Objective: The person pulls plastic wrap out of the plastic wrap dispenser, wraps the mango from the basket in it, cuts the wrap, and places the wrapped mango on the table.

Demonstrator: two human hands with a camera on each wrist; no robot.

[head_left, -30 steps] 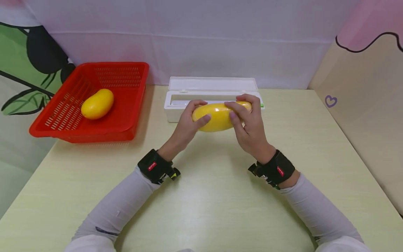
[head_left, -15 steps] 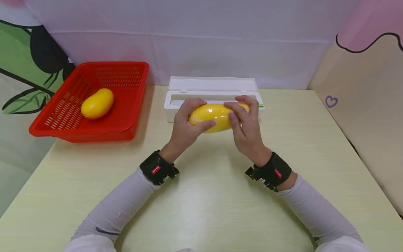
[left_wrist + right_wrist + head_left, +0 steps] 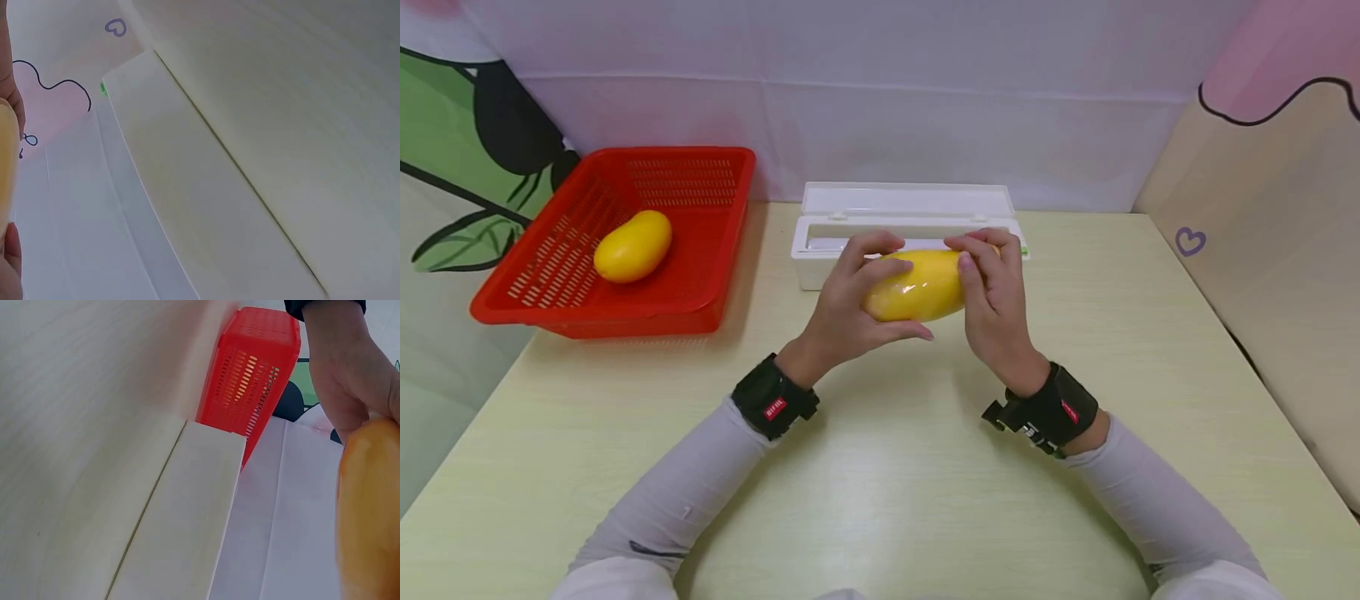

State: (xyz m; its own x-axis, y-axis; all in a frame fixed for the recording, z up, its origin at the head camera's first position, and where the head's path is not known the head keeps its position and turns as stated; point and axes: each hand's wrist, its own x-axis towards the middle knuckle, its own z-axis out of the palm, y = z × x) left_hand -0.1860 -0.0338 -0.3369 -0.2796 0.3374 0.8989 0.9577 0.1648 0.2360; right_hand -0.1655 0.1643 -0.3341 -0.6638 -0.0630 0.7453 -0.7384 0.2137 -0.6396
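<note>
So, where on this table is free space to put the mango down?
Bare table lies between the two sleeves, and right of the white box toward the beige wall. Crowded: the far left, where the red basket sits beside the box, and around both hands on the mango.

1. I hold a yellow mango (image 3: 917, 286) with a glossy, film-like sheen, lying lengthwise, raised above the bench (image 3: 887, 483) just in front of the white dispenser box (image 3: 820, 258).
2. My left hand (image 3: 850, 308) curls round its left end.
3. My right hand (image 3: 996, 300) curls over its right end.
</note>
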